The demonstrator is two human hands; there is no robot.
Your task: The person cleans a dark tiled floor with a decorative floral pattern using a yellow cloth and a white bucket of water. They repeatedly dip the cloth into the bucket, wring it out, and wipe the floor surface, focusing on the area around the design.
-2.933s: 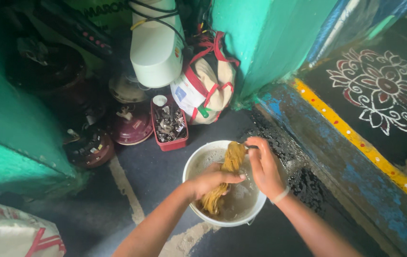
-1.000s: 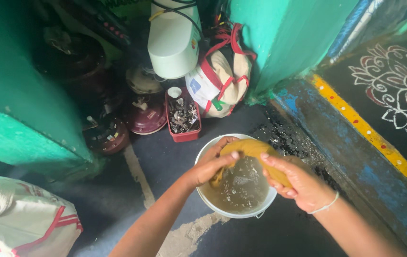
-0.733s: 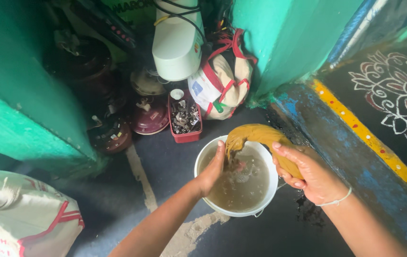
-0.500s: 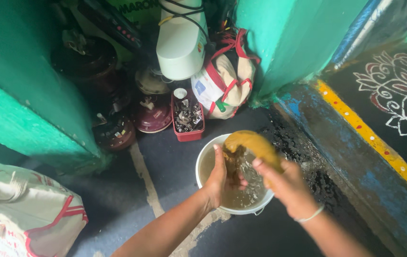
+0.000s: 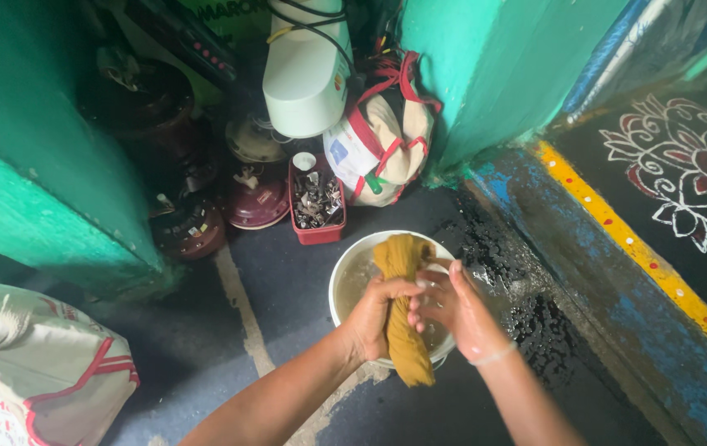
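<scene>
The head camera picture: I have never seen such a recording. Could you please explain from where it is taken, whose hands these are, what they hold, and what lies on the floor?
There is no machine here. The picture comes from one camera worn on a person's head, looking down at that person's own two bare hands.

The left hand is closed around a wet mustard-yellow cloth, twisted into a long roll. The right hand, with a thin white band at the wrist, touches the same cloth from the other side. They hold it above a round white plastic bucket of cloudy water standing on the dark floor; the floor to its right is wet.

Behind the bucket stand a small red rectangular tub of metal bits, a cream cloth bag with red straps and a maroon round lidded pot. Green painted walls enclose the corner.
</scene>
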